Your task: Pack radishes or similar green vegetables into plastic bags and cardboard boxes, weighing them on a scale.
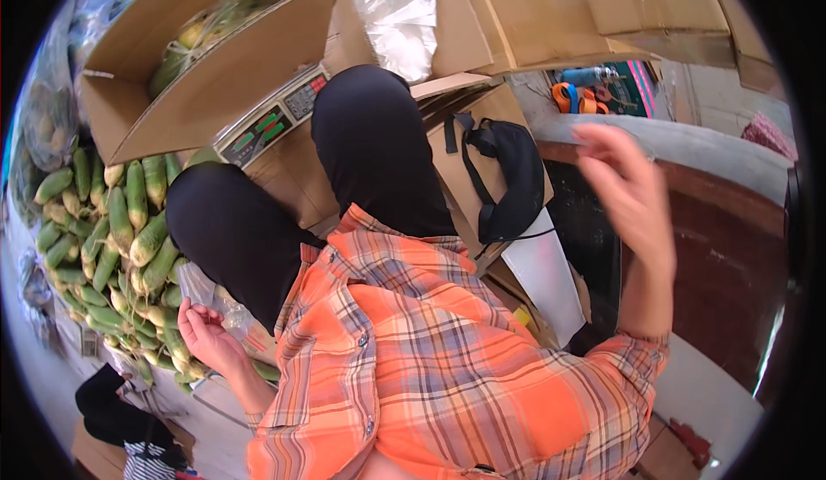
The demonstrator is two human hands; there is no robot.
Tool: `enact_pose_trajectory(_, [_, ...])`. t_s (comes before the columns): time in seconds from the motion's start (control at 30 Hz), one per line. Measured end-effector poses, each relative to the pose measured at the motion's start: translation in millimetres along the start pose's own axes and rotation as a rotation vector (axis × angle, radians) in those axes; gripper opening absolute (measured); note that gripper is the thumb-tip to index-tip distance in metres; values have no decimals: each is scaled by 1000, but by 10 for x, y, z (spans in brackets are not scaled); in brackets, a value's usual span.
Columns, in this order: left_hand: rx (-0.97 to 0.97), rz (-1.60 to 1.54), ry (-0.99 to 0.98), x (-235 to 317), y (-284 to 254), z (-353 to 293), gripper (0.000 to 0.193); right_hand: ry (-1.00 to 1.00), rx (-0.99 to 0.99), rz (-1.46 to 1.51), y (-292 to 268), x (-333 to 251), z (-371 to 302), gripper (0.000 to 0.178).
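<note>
My left hand (212, 339) hangs beside my left leg, palm turned up and fingers loosely curled, with nothing visible in it. Just beyond it lies some clear plastic film (197, 284); whether the fingertips touch it I cannot tell. A large heap of green radishes (136, 196) with pale ends spreads on the floor to the left. Raised out to the right, my right hand (626, 189) is slightly blurred, its fingers loosely bent and apart, and holds nothing I can see. Nearest to it is a black bag (516, 170) with a strap, lying on cardboard.
Ahead of my knees stand an open cardboard box (232, 58) with bagged produce and a digital scale (274, 117). Clear plastic bags (397, 15) hang over cardboard. A dark brown surface (714, 256) lies right, with orange-handled scissors (578, 99) beyond. Black-and-white striped cloth (151, 461) is at lower left.
</note>
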State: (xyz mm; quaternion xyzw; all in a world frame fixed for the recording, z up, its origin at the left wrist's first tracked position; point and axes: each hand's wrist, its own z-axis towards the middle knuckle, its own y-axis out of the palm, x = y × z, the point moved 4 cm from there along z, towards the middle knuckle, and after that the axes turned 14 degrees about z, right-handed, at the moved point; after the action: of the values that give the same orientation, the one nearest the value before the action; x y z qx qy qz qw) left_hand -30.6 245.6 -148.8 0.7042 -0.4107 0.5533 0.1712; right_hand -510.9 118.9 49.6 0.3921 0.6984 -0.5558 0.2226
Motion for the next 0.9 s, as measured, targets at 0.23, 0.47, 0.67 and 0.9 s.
enact_pose_trajectory(0.23, [-45,15,44,31,114,238,18,849,-641,-899,28,2354,-837,60])
enact_pose_trajectory(0.47, [-114,31,42,41,254,320,18,1231,-1074,-142,191,2577,-1577,33])
enact_pose_trajectory(0.67, [-133,52,106,139,428,435,18,1261,-1078,155,867,2257,-1713,22])
enact_pose_trajectory(0.9, [-20,113,107,90,227,397,16,733,-1141,-402,1656,3212,-1461,24])
